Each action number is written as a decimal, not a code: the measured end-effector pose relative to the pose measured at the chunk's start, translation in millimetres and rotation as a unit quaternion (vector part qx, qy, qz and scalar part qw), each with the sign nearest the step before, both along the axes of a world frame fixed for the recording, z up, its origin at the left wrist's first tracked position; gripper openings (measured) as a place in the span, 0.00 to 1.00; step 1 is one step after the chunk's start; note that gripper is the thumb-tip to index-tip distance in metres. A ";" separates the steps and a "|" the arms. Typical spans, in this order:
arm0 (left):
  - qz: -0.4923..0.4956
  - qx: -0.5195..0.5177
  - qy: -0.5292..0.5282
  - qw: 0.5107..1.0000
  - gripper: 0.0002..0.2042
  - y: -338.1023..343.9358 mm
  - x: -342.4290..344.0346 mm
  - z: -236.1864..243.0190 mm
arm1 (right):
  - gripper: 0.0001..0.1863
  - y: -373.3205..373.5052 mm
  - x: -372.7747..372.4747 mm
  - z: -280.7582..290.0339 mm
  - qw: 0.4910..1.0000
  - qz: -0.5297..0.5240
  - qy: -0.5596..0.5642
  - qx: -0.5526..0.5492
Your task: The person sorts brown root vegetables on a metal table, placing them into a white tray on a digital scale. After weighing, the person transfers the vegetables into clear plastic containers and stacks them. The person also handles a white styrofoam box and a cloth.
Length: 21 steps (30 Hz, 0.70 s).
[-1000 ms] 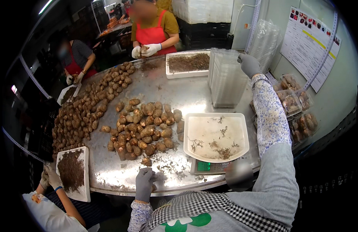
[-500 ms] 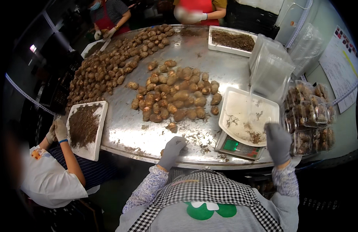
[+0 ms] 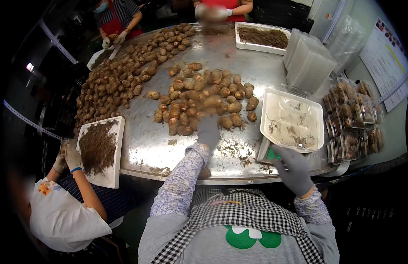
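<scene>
The left hand [image 3: 208, 131], its grip unclear, is at the middle tubers' [image 3: 215, 102] near edge; the right hand [image 3: 294, 171], fingers parted, overlaps the scale [image 3: 271, 154], scrap-strewn open table [image 3: 256, 66] between.

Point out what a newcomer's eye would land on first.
First, the big heap of brown tubers along the table's left side. Next, the smaller pile mid-table, the gloved left hand at its near edge. Then, to the right, the white tray atop a scale.
</scene>
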<state>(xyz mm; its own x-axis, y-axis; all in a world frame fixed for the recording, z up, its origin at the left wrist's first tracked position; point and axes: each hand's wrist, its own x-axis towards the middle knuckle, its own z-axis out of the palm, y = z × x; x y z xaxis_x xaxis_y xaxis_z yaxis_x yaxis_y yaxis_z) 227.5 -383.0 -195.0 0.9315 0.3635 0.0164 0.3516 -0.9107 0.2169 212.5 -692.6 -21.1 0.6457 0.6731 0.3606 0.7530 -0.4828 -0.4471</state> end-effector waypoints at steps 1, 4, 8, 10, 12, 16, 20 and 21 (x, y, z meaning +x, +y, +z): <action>0.022 -0.121 -0.049 0.991 0.26 1.9 -2.2 -0.1 | 0.18 7.5 -3.1 -7.4 1.000 0.008 0.020 0.003; 0.083 -0.562 -0.142 0.810 0.23 16.9 -12.9 8.3 | 0.16 30.7 -0.3 -39.5 0.995 0.013 0.089 0.045; 0.070 -0.940 -0.126 0.309 0.19 13.5 -42.8 10.4 | 0.13 67.7 12.1 -77.2 0.982 0.003 0.135 0.131; 0.052 -0.971 -0.119 0.200 0.18 -7.2 -58.2 34.3 | 0.14 85.7 13.3 -74.3 0.970 0.022 0.160 0.180; 0.084 -0.959 -0.127 0.238 0.18 -25.7 -72.2 61.7 | 0.17 101.5 12.5 -61.6 0.971 0.052 0.128 0.195; 0.026 -0.920 -0.152 0.361 0.18 -44.3 -98.9 85.5 | 0.22 114.2 14.1 -57.9 0.974 0.142 0.046 0.168; 0.019 -0.894 -0.191 0.406 0.19 -45.4 -109.3 94.6 | 0.15 119.7 12.0 -65.7 0.934 0.172 0.206 0.236; 0.013 -0.903 -0.188 0.386 0.20 -41.8 -111.9 94.5 | 0.14 119.9 11.8 -68.3 0.914 0.176 0.262 0.255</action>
